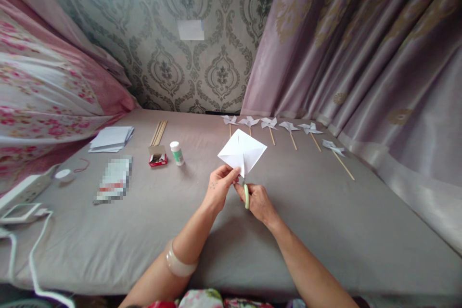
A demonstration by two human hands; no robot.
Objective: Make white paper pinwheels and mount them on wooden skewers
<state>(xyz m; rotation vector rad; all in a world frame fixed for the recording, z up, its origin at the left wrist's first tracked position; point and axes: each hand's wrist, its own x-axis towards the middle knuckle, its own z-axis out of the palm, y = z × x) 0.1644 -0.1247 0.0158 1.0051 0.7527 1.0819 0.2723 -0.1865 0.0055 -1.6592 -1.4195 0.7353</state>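
Observation:
A white square of paper [252, 147], turned corner-up and marked with crease lines, is held above the grey cloth. My left hand [221, 182] pinches its lower left edge between thumb and fingers. In my right hand [259, 200] is a pair of scissors [247, 196] with pale green handles. The blades are at the paper's bottom corner and point up toward its middle; a slit shows near the top corner. How far apart the blades are cannot be made out.
Several paper pinwheels [269, 123] on sticks lie along the back right. Left of my hands are a glue bottle [177, 153], a red box [158, 160], wooden sticks [159, 133], stacked paper [110, 139], a blurred packet [114, 179] and a power strip [27, 192].

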